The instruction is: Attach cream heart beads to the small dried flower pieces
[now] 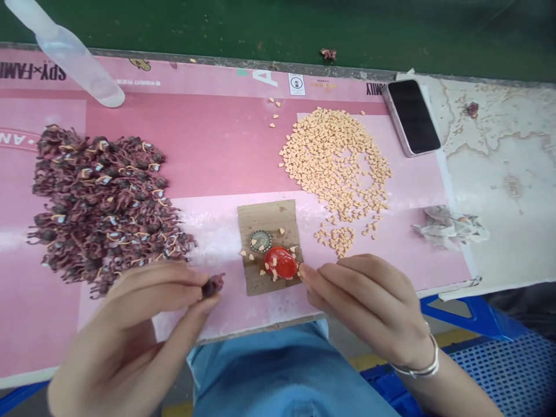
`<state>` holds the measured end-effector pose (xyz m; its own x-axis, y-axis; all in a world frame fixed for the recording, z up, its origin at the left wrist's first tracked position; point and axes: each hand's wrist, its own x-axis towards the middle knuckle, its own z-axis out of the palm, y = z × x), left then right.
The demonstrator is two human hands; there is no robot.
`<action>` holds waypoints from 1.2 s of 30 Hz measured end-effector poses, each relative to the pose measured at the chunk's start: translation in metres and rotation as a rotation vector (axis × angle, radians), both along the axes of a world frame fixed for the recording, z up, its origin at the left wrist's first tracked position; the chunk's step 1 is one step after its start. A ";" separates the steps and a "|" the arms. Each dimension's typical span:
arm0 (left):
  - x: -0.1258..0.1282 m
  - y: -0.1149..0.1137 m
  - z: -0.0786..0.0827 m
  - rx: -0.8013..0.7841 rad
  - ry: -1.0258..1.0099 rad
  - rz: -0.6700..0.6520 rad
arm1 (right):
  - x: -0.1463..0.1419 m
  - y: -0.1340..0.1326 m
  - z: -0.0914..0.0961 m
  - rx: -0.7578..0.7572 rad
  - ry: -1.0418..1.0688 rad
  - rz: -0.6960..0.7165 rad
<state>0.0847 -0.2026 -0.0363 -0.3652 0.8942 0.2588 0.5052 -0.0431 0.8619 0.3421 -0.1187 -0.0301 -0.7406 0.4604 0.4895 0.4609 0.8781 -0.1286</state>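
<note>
Between the thumb and fingers of my left hand (143,318) is a small dark purple figurine (212,285), its reddish-purple end sticking out to the right. My right hand (365,301) is closed in a pinch at the right rim of a small red dish (281,262); what its fingertips hold, if anything, I cannot make out. The dish sits on a brown cardboard piece (245,217), with a bottle cap (261,241) and several pale yellow bits around it. To the left lies a dense pile of similar purple figurines (108,202), many with light yellow and bluish-white parts.
Small pale yellow pieces (330,150) are spread beyond my right hand. A phone (412,117) lies at the back right, crumpled tissue (452,226) nearer me. A translucent plastic bottle (82,61) stands out at back left. The pink-covered table ends at a green surface (243,29).
</note>
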 end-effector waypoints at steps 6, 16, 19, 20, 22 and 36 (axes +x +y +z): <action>0.032 -0.004 -0.008 0.103 -0.137 -0.140 | -0.014 -0.002 0.002 -0.267 0.324 -0.157; 0.042 0.005 -0.019 0.252 -0.025 -0.286 | -0.030 -0.008 -0.001 -0.448 0.427 -0.222; 0.042 0.006 -0.017 0.255 -0.010 -0.334 | -0.032 -0.011 0.000 -0.475 0.455 -0.201; 0.042 0.006 -0.017 0.257 -0.007 -0.347 | -0.033 -0.011 0.000 -0.484 0.460 -0.195; 0.042 0.006 -0.018 0.264 -0.005 -0.355 | -0.035 -0.012 0.000 -0.495 0.464 -0.188; 0.040 0.008 -0.015 0.291 0.276 -0.342 | -0.046 -0.032 0.005 -0.233 0.202 -0.252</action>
<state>0.1242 -0.1942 -0.0517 0.0514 0.8273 0.5594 0.6268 -0.4628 0.6268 0.2964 -0.1508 -0.0248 -0.4897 0.7312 0.4749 0.6029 0.6774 -0.4215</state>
